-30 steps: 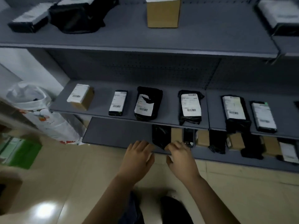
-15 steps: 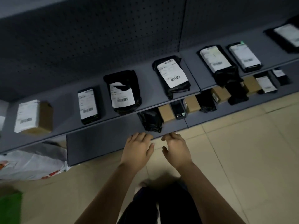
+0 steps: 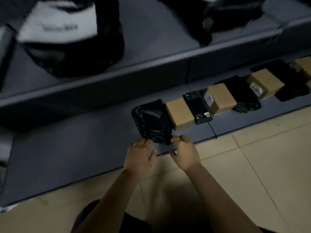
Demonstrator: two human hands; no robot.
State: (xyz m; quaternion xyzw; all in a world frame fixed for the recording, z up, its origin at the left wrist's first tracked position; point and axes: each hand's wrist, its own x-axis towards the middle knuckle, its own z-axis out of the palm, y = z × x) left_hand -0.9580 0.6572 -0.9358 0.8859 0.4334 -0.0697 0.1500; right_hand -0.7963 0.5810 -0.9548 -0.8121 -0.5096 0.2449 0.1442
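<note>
The black poly parcel (image 3: 151, 121) lies on the bottom shelf (image 3: 75, 148), touching a brown box (image 3: 179, 113) on its right. It looks soft, light and slippery, so gather a fold of the loose film at the near edge rather than squeezing the bulk. Your right grip (image 3: 185, 153) curls round the near corner. Your left grip (image 3: 139, 157) lays its fingers on the edge, though whether it has hold I cannot tell. Half a second ago both hovered flat, short of the shelf.
</note>
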